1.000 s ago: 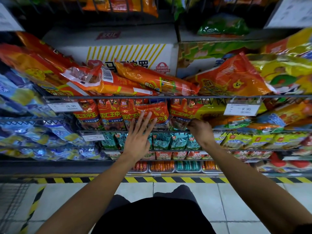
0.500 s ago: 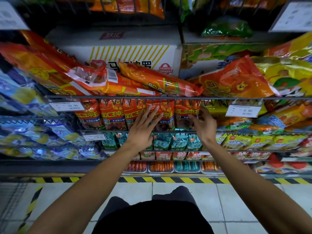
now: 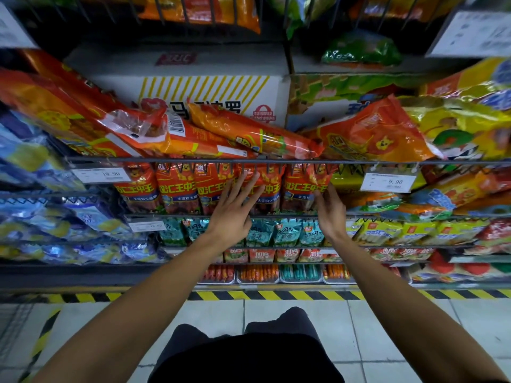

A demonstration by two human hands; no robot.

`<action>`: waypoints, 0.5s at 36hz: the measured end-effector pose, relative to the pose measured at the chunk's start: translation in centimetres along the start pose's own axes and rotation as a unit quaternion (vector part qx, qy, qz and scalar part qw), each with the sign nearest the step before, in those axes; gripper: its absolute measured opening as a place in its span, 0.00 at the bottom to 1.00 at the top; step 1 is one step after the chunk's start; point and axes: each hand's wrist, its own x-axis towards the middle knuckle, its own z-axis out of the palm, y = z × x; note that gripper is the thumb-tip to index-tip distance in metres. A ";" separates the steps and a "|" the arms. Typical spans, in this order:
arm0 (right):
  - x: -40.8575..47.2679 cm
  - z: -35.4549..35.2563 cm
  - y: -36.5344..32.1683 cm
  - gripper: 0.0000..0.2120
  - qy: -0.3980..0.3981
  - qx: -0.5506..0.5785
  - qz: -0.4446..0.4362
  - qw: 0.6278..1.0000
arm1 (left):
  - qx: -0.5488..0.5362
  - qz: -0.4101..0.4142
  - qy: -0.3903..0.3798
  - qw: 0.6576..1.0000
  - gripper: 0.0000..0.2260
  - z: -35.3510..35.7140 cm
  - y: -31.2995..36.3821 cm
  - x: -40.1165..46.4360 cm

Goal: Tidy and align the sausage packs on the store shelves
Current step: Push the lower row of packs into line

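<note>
My left hand (image 3: 231,214) lies flat, fingers straight and spread, on the red sausage packs (image 3: 177,186). My right hand (image 3: 330,212), fingers extended, touches the rightmost pack's edge.

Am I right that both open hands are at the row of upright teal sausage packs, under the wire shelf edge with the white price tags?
Not quite: the head view shows the left hand and right hand, both open, at the row of upright red sausage packs, under the wire shelf edge with the white price tags. The teal packs sit one shelf lower.
</note>
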 end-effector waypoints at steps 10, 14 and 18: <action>-1.3 -0.9 -0.4 0.25 0.018 -0.003 -0.016 1.000 | -0.040 -0.025 0.022 0.999 0.33 -0.4 1.2 -1.4; -5.9 0.3 -0.2 0.18 0.140 0.049 -0.123 0.981 | -0.085 -0.077 0.006 0.993 0.32 0.6 1.6 -3.6; -6.2 2.9 0.5 0.19 -0.011 -0.015 -0.199 0.980 | -0.153 -0.128 -0.030 0.980 0.33 1.0 1.6 -4.7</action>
